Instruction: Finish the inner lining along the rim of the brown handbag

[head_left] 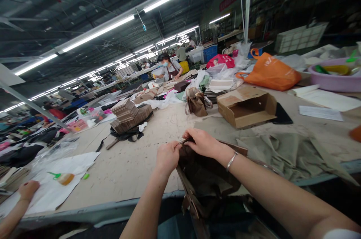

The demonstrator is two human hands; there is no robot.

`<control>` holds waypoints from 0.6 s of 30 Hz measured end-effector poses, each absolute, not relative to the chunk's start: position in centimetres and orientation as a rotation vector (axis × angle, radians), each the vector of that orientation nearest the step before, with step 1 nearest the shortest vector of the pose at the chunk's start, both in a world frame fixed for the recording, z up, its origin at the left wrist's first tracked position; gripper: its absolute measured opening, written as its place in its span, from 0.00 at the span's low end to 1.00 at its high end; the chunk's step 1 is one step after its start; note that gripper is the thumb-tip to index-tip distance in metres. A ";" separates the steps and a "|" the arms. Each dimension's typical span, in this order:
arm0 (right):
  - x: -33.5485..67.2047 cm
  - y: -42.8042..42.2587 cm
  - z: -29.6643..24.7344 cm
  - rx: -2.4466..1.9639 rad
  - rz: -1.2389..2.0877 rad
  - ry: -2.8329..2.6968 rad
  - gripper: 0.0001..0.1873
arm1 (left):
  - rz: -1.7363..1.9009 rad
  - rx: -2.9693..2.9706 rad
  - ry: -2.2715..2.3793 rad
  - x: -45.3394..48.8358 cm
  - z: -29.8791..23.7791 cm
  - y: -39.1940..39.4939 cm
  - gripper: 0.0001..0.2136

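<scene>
At the table's front edge a brown bag stands open toward me, its inside dark and its lower part running down over the edge. My left hand is closed, pinching the far left corner of the bag's rim. Close beside it, my right hand has its fingers bent over the same rim, thumb and fingertips pressed together on the edge. A bracelet circles my right wrist. The fingertips of both hands nearly meet, and whatever small part lies between them is hidden.
Ahead are a small brown bag, an open cardboard box and a stack of brown pieces. Greenish cloth lies right. Another person's hand rests left, near a glue bottle. A masked co-worker works across the table.
</scene>
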State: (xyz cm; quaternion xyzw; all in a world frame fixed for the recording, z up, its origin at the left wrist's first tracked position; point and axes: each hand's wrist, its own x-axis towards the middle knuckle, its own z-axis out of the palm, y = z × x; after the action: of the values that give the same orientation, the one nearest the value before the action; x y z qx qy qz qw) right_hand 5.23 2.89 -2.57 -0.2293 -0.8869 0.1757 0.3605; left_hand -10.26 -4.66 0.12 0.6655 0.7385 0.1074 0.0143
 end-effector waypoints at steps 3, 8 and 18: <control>5.5 3.1 -2.3 -0.612 0.537 -2.264 0.11 | 0.335 2.067 2.296 -10.3 0.1 -4.6 0.12; 5.4 2.9 -2.0 -0.534 0.559 -2.324 0.21 | 0.358 2.081 2.262 -10.7 0.1 -4.6 0.10; 5.0 3.5 -2.7 -0.592 0.481 -2.309 0.28 | 0.329 2.105 2.243 -10.3 0.3 -4.6 0.11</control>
State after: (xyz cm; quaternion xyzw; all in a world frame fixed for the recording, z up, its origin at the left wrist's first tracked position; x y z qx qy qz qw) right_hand 4.97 3.47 -2.67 -0.2281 -0.8905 0.1853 0.3474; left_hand -10.29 -4.62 0.31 0.6802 0.7249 0.1064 0.0240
